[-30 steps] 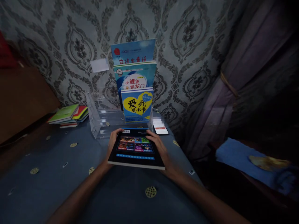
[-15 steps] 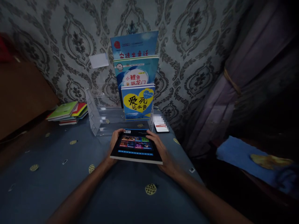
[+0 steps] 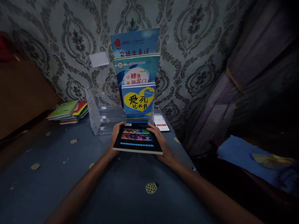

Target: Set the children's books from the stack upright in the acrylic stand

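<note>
A black book (image 3: 136,146) with a grid of small colored pictures and a barcode is gripped at its sides between my two hands. My left hand (image 3: 115,137) closes on its left edge, thumb on top. On the right edge my right hand (image 3: 161,141) does the same. The book is tilted, its far edge close to the front of a clear tiered rack (image 3: 93,112). In the rack's right part stand a blue book with a yellow heart (image 3: 137,101), a teal book (image 3: 118,73) behind it, and a taller blue book (image 3: 135,40) at the back.
Several books lie in a pile (image 3: 64,110) left of the rack. A phone (image 3: 161,126) with a lit screen lies at its right. A patterned wall (image 3: 193,56) rises behind, and a tied curtain (image 3: 217,99) hangs right of the table (image 3: 77,165). A brown box (image 3: 23,90) stands far left.
Both hands have moved the black book slightly forward, toward the rack and the heart-covered book. The view has shifted slightly. The standing books and the pile stay in place.
</note>
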